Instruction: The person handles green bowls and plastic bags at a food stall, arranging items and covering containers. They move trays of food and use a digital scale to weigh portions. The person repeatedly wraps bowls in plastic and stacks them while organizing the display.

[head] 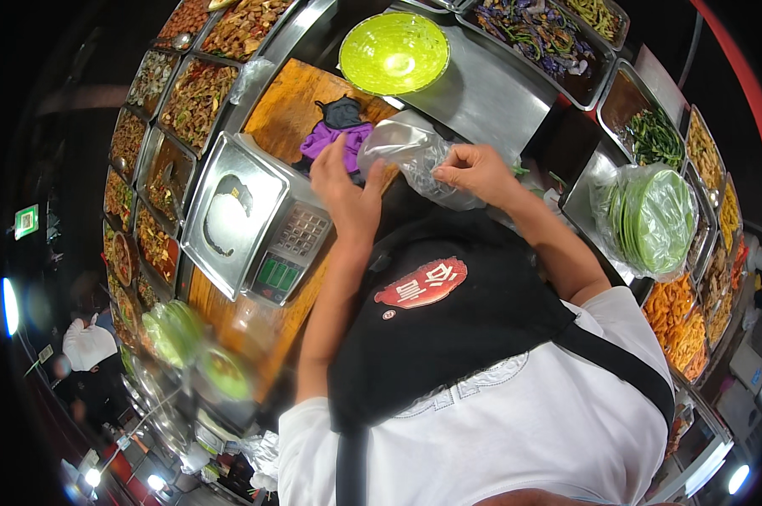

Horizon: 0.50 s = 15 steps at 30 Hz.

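Note:
A clear plastic bag [419, 158] hangs between my two hands. My right hand [476, 174] pinches its right side between thumb and fingers. At the bag's left end, my left hand [349, 186] has its thumb and fingers apart; whether it touches the plastic cannot be told. Behind that hand a purple and black cloth [337, 133] lies crumpled on a wooden board [286, 107]. To the left stands a weighing scale [235, 215] with a steel pan and keypad. A yellow-green bowl [393, 54] sits beyond the board.
Steel trays of cooked food [200, 104] line the left, with more trays [545, 38] at the back and right. Bagged green plates [650, 218] are stacked at the right; other green plates [172, 332] stand at lower left. A person in a white cap [90, 345] is at far left.

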Each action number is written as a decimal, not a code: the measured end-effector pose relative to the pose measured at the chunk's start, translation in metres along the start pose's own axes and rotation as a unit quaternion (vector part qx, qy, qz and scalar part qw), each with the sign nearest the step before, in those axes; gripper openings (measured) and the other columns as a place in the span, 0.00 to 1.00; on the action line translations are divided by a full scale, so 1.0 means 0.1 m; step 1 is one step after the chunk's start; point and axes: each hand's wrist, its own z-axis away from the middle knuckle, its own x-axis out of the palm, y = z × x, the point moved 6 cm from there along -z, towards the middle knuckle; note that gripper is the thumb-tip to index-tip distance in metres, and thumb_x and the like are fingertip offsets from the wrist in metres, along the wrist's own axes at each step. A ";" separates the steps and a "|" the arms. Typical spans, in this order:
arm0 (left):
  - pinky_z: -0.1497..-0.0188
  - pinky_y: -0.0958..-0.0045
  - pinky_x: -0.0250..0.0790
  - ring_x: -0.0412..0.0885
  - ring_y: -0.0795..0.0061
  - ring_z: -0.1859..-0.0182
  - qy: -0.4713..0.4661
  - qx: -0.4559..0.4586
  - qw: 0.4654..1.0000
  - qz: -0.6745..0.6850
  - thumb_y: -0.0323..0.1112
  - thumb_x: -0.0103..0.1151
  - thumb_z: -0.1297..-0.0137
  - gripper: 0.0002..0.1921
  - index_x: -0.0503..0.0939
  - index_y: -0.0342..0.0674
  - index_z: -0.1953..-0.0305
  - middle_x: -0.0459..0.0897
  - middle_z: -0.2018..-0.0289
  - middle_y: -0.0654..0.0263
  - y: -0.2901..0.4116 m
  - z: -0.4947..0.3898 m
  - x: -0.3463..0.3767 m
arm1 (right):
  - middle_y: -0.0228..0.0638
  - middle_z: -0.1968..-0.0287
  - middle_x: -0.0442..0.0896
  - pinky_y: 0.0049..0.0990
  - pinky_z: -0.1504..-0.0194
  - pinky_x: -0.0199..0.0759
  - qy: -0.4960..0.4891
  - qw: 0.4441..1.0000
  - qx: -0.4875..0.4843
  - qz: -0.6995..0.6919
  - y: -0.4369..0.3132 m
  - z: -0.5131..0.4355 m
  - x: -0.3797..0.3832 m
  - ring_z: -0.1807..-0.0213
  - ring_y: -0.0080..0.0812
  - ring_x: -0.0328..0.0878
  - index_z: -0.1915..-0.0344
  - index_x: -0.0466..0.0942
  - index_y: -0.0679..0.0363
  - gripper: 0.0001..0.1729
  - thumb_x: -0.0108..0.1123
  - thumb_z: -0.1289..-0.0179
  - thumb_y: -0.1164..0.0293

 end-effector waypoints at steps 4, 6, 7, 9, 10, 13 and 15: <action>0.59 0.72 0.66 0.73 0.74 0.65 -0.195 -0.193 0.949 0.157 0.34 0.68 0.44 0.14 0.75 0.34 0.62 0.76 0.70 0.67 0.05 0.34 0.30 | 0.42 0.72 0.79 0.33 0.67 0.69 0.073 0.945 -0.223 0.230 -0.32 0.09 0.26 0.70 0.42 0.77 0.72 0.77 0.61 0.11 0.64 0.44 0.65; 0.63 0.77 0.65 0.70 0.83 0.68 -0.268 -0.297 0.869 0.290 0.32 0.65 0.42 0.10 0.76 0.36 0.65 0.74 0.72 0.74 0.09 0.49 0.51 | 0.39 0.74 0.77 0.34 0.68 0.68 0.036 0.959 -0.215 0.182 -0.34 0.08 0.37 0.72 0.37 0.77 0.73 0.75 0.60 0.07 0.61 0.43 0.68; 0.64 0.78 0.65 0.69 0.85 0.70 -0.240 -0.340 0.838 0.352 0.31 0.64 0.42 0.08 0.76 0.36 0.67 0.73 0.74 0.76 0.09 0.51 0.55 | 0.38 0.75 0.77 0.33 0.69 0.68 0.022 0.968 -0.188 0.165 -0.34 0.05 0.39 0.72 0.35 0.77 0.73 0.75 0.60 0.06 0.60 0.43 0.70; 0.68 0.76 0.64 0.68 0.84 0.72 -0.206 -0.337 0.850 0.348 0.30 0.63 0.42 0.07 0.76 0.36 0.70 0.73 0.77 0.75 0.00 0.51 0.52 | 0.34 0.77 0.76 0.32 0.70 0.68 -0.010 0.995 -0.098 0.027 0.05 -0.14 0.26 0.74 0.31 0.75 0.75 0.74 0.59 0.05 0.58 0.43 0.73; 0.69 0.74 0.64 0.69 0.83 0.73 -0.197 -0.293 0.893 0.279 0.30 0.62 0.43 0.07 0.75 0.36 0.72 0.73 0.78 0.72 -0.12 0.50 0.43 | 0.32 0.77 0.75 0.31 0.70 0.67 -0.027 0.997 -0.051 -0.043 0.15 -0.21 0.17 0.74 0.29 0.74 0.75 0.73 0.58 0.05 0.57 0.43 0.74; 0.71 0.68 0.64 0.71 0.75 0.75 -0.102 -0.166 0.978 0.079 0.28 0.62 0.44 0.07 0.74 0.36 0.74 0.74 0.78 0.65 -0.53 0.46 -0.02 | 0.24 0.78 0.72 0.21 0.77 0.65 0.123 0.854 0.057 -0.503 0.33 -0.31 -0.42 0.79 0.22 0.69 0.75 0.69 0.57 0.09 0.57 0.38 0.79; 0.68 0.67 0.67 0.74 0.65 0.73 -0.126 -0.205 0.963 -0.124 0.28 0.62 0.46 0.04 0.78 0.36 0.71 0.77 0.75 0.61 -0.80 0.38 -0.35 | 0.22 0.80 0.68 0.17 0.82 0.59 0.057 0.824 -0.003 -0.563 0.36 -0.39 -0.88 0.84 0.17 0.62 0.76 0.66 0.54 0.12 0.54 0.35 0.79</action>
